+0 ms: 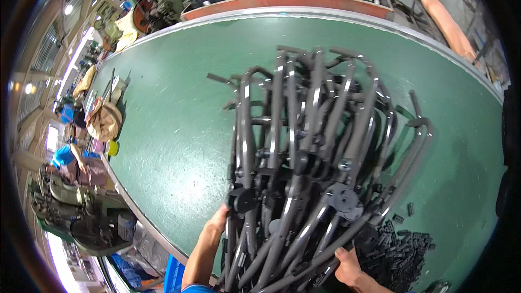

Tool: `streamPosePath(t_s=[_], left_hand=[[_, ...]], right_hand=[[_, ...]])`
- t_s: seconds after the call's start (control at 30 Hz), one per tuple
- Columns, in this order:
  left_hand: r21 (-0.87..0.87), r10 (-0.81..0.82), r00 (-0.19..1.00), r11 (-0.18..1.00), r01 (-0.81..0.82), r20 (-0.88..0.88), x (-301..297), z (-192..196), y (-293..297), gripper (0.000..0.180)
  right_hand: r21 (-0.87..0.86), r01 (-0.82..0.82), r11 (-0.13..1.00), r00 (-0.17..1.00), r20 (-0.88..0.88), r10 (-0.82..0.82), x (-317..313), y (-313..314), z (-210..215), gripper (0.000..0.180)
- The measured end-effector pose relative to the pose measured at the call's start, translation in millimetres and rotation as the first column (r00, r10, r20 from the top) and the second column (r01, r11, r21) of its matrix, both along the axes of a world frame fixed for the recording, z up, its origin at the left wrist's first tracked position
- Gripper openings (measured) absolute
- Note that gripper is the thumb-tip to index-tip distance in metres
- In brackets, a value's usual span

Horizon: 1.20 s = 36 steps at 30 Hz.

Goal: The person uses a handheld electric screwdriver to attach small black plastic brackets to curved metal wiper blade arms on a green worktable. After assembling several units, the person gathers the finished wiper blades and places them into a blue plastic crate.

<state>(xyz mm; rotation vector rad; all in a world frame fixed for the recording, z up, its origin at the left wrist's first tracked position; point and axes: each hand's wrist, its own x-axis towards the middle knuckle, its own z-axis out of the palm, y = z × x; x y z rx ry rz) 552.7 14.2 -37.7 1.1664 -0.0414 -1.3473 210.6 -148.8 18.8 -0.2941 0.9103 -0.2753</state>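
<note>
A thick bundle of dark grey metal tube frames lies in front of me, the bent tube ends pointing away. Round hinge-like joints sit among the tubes. My left hand is at the bundle's left side, closed against an outer tube, its fingers mostly hidden behind the frames. At the lower right, my right hand grips a tube, with the thumb showing on top. Many small black parts are heaped beside the bundle, near my right hand.
The frames rest on a green tabletop. A brown paper-like sack and a yellow roll stand at its left edge. A red-sided tray is beyond the far edge. Machines and people in blue are at left.
</note>
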Motion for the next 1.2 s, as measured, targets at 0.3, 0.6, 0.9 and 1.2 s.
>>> streamPosePath(t_s=[0.3,0.6,0.9,1.2], left_hand=[[-0.314,-0.105,0.984,0.948,0.055,-0.146,-53,-10,-41,0.101],[-0.385,0.017,0.992,0.921,-0.065,-0.126,-85,18,-49,0.113],[-0.107,0.085,0.995,0.990,-0.091,-0.058,-125,49,-17,0.108],[-0.102,0.187,0.974,0.974,-0.200,-0.126,-133,16,-2,0.092]], right_hand=[[-0.053,-0.413,0.909,0.894,-0.216,0.393,-45,10,-53,0.056],[-0.348,-0.674,0.652,0.738,-0.369,0.565,-53,9,-70,0.051],[-0.670,-0.734,-0.111,0.521,-0.660,0.541,-128,56,-185,0.047],[-0.685,-0.504,-0.526,0.490,-0.729,0.479,-227,126,-346,0.050]])
